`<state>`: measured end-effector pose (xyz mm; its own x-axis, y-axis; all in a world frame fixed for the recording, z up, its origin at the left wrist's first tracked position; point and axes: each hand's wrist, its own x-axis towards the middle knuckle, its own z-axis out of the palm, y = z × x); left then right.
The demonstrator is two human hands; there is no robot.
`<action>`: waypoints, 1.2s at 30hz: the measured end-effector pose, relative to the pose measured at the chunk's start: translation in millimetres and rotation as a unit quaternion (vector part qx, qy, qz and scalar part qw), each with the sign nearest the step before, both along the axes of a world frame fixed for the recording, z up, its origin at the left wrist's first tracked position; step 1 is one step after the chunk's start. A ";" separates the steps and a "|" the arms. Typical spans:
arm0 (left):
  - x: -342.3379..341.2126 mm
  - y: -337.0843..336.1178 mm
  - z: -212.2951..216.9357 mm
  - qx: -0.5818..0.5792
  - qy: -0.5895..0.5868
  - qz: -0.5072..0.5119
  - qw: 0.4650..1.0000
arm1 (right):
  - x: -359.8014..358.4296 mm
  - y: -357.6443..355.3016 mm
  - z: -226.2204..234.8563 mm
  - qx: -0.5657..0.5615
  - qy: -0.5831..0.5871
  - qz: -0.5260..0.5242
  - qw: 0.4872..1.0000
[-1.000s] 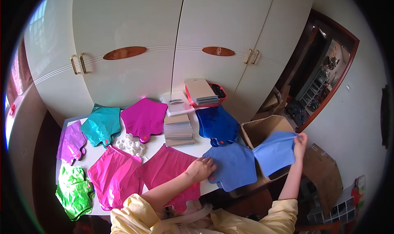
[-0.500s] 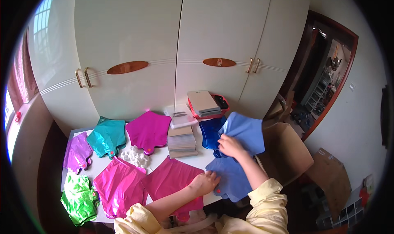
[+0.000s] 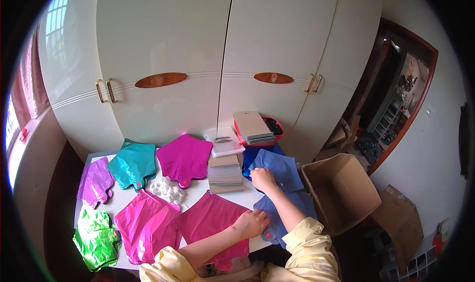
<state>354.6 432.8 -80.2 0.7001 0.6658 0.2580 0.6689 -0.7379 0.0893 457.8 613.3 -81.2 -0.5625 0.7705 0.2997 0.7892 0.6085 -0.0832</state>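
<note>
At a white counter [image 3: 196, 188], the right hand [image 3: 261, 178], angled leftward, pinches the left side of a pale blue foil sheet [image 3: 278, 168], which spreads rightward, partly covering a dark blue stack [image 3: 249, 157]. Nearer the body, the left hand [image 3: 251, 223] lies knuckles-up beside a blue pile [image 3: 304, 202]; I cannot tell whether it grips.

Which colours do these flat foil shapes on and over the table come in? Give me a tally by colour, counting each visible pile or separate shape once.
Green foil: 1
Light purple foil: 1
Teal foil: 1
Magenta foil: 1
Bright pink foil and deep pink foil: 2
Dark blue foil: 1
Upper light blue foil and lower light blue foil: 2
Total: 9
</note>
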 end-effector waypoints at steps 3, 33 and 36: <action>-12.0 8.1 5.8 -0.042 -0.026 0.015 0.999 | -5.0 0.8 8.7 -0.064 0.113 -0.082 0.988; -65.4 97.2 32.1 0.014 0.007 0.154 0.988 | 31.4 10.4 203.8 0.273 0.223 0.019 0.936; -127.5 80.5 55.9 0.091 -0.022 0.216 0.972 | -67.0 7.9 199.6 0.242 0.176 0.137 0.944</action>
<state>227.1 513.4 -24.2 0.3511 0.8355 0.4226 0.9184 -0.3952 0.0183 390.8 621.2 118.4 -0.5217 0.3347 0.7847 0.5713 0.8202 0.0300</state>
